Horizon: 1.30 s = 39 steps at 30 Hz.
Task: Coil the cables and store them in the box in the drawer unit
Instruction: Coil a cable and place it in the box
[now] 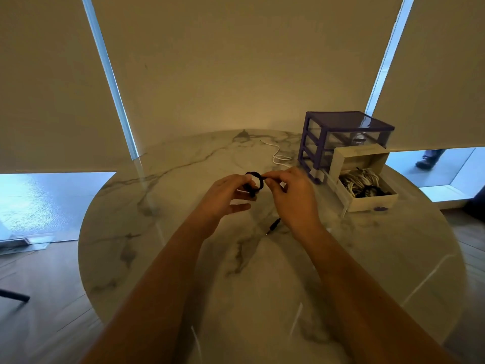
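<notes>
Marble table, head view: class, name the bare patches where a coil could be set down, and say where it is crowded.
Free: the left half of the marble table, left of the left hand, and the near stretch between the forearms and the rim. Crowded: the right rear, where the white cable, purple drawer unit and open box sit, and around the black plug.

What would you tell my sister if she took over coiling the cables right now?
Left hand: holds the black cable coil, fingers curled round it.
Right hand: pinches the same cable at the top of the coil; its plug end hangs loose below.
White box: sits in the open bottom drawer of the purple drawer unit, with coiled white and black cables already inside.
White cable: lies uncoiled on the table, left of the unit.
Left to do: finish this coil, box it, coil the white one, probably shut the drawer.
</notes>
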Each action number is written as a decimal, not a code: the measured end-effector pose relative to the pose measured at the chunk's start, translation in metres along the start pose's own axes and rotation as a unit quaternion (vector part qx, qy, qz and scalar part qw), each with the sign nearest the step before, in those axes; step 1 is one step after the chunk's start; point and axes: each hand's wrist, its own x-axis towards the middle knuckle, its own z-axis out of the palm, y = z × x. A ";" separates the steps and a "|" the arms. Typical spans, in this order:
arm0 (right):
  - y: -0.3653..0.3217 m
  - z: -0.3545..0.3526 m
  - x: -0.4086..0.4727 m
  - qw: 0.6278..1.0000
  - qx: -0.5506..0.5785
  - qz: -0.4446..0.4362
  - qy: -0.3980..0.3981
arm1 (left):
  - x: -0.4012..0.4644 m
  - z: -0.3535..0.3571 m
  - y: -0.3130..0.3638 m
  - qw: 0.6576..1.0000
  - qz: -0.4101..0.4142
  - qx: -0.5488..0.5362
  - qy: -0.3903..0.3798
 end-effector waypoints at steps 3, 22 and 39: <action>0.001 0.000 -0.001 0.999 -0.027 -0.027 0.002 | -0.002 -0.001 -0.001 1.000 -0.008 0.026 0.000; 0.004 -0.003 0.003 0.928 0.234 0.234 -0.169 | 0.000 -0.014 0.001 0.990 0.057 -0.031 0.121; 0.006 -0.009 0.005 0.819 0.525 0.228 -0.043 | -0.007 0.000 0.004 0.999 0.000 -0.041 0.030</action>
